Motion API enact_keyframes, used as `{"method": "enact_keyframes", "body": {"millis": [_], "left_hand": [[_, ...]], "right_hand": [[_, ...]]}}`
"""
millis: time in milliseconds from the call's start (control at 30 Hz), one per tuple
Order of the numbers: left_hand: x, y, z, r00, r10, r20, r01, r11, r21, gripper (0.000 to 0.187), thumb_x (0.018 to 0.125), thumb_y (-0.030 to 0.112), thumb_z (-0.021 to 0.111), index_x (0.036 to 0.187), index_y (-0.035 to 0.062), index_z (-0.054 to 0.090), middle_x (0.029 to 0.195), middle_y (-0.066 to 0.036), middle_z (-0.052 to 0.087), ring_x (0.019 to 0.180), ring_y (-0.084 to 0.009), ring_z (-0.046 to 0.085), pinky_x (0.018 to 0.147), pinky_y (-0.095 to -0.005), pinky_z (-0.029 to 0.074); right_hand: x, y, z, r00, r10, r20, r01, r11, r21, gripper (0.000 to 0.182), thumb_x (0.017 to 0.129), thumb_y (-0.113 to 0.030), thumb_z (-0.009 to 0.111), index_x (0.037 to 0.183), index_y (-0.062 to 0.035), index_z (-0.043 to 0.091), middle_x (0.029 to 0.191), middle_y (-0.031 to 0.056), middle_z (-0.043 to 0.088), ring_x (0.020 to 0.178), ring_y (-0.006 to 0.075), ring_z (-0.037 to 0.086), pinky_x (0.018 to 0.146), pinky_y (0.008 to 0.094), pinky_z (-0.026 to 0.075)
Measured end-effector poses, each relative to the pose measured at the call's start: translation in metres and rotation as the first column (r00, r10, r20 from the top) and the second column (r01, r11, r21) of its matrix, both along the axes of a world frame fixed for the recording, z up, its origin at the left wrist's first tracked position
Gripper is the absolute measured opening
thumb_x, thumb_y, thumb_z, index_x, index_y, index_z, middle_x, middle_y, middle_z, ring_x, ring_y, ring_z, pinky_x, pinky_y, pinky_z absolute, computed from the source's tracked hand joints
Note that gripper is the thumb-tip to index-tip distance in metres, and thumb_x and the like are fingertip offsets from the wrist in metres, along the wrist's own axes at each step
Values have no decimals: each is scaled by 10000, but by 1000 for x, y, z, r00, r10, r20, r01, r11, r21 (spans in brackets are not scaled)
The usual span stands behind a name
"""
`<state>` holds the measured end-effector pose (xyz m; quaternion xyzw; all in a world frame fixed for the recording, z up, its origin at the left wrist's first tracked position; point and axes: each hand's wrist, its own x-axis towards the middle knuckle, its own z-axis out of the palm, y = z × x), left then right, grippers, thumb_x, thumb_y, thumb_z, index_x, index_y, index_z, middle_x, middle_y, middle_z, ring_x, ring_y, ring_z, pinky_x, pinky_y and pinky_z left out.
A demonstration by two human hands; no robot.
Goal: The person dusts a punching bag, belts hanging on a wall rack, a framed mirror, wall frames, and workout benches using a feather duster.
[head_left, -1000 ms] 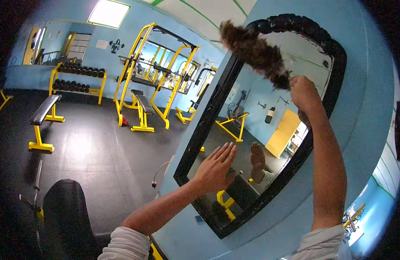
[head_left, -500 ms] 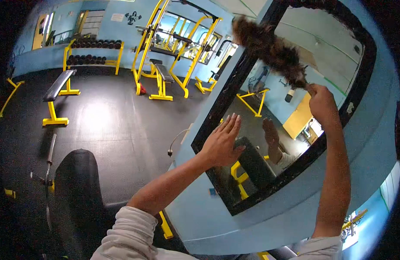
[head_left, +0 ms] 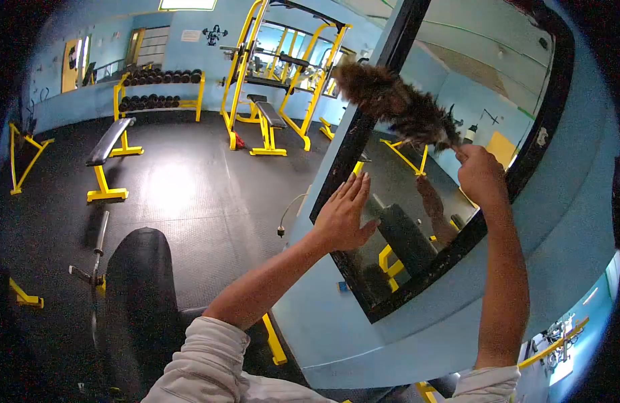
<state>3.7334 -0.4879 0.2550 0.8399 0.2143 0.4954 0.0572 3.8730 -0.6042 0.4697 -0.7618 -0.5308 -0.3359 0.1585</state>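
Right grip (head_left: 483,173) was closed round the handle end of the feather duster (head_left: 399,101). Duster lay slanted across the mirror frame (head_left: 421,283)'s left side, head partly over the glass (head_left: 478,50). Versus a second earlier, it had come down that side; the worked stretch had probably shifted lower. Left grip (head_left: 342,218) stayed open, fingers extended, by the frame's lower left; couldn't tell if it touched.
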Motion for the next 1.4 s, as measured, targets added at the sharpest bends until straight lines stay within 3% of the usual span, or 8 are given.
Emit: {"method": "enact_keyframes", "body": {"millis": [200, 267, 367, 500, 667, 733, 800, 1400], "left_hand": [[0, -10, -8, 998, 69, 6, -69, 997, -45, 823, 804, 365, 597, 1379, -41, 171, 1424, -245, 204, 1332, -377, 184, 1087, -413, 194], [0, -18, -18, 992, -39, 116, 67, 966, -248, 817, 817, 384, 590, 1393, -10, 165, 1432, -243, 190, 1334, -371, 184, 1084, -406, 192], [7, -28, -44, 955, -128, 266, 217, 914, -342, 798, 836, 386, 576, 1405, 18, 154, 1444, -232, 172, 1339, -356, 183, 1081, -394, 190], [15, -38, -65, 961, -80, 264, 186, 894, -407, 760, 863, 365, 546, 1407, 13, 150, 1449, -213, 180, 1345, -330, 185, 1078, -378, 197], [12, -38, -70, 962, -41, 269, 155, 896, -416, 768, 863, 380, 544, 1400, -7, 155, 1429, -226, 227, 1336, -329, 212, 1071, -366, 207], [8, -41, -69, 958, -26, 284, 144, 903, -404, 777, 862, 380, 553, 1396, -19, 154, 1406, -243, 271, 1323, -334, 243, 1062, -360, 220], [7, -40, -73, 963, -20, 269, 130, 908, -399, 771, 862, 375, 555, 1395, -19, 162, 1400, -243, 282, 1317, -327, 259, 1059, -358, 225], [-5, -47, -121, 991, -14, 130, 88, 808, -582, 793, 867, 480, 490, 1394, -17, 167, 1424, -234, 232, 1326, -341, 231, 1071, -364, 211]], "right_hand": [[8, 0, -37, 975, 177, -134, -169, 983, 75, 235, 824, -45, 465, 1018, 13, 585, 957, 235, 613, 930, 370, 589, 804, 450, 464], [6, -5, -57, 952, 140, -274, -188, 969, -161, 384, 810, -67, 453, 1187, -17, 504, 1044, 258, 585, 971, 379, 580, 850, 437, 456], [-2, -10, -87, 855, 230, -465, -304, 949, -90, 433, 832, 11, 407, 1265, 2, 425, 1179, 255, 524, 1075, 357, 532, 915, 417, 421], [-18, -22, -102, 901, 142, -410, -233, 955, -182, 452, 841, 6, 388, 1292, -5, 402, 1205, 255, 506, 1102, 353, 517, 948, 404, 396], [2, -18, -130, 821, 414, -394, -484, 870, -94, 442, 842, -15, 391, 1282, -4, 429, 1224, 266, 483, 1121, 357, 499, 958, 397, 386], [-16, -26, -134, 842, 334, -425, -434, 885, -165, 442, 838, -15, 396, 1278, -2, 434, 1223, 268, 483, 1118, 357, 500, 950, 398, 391], [-13, -23, -145, 749, 279, -601, -482, 851, -206, 451, 814, -1, 412, 1264, 18, 443, 1185, 275, 507, 1094, 373, 510, 923, 419, 402], [-10, -28, -333, 743, 226, -630, -462, 854, -239, 576, 775, -68, 509, 1315, 30, 336, 855, 309, 581, 825, 432, 579, 754, 480, 455]]}}
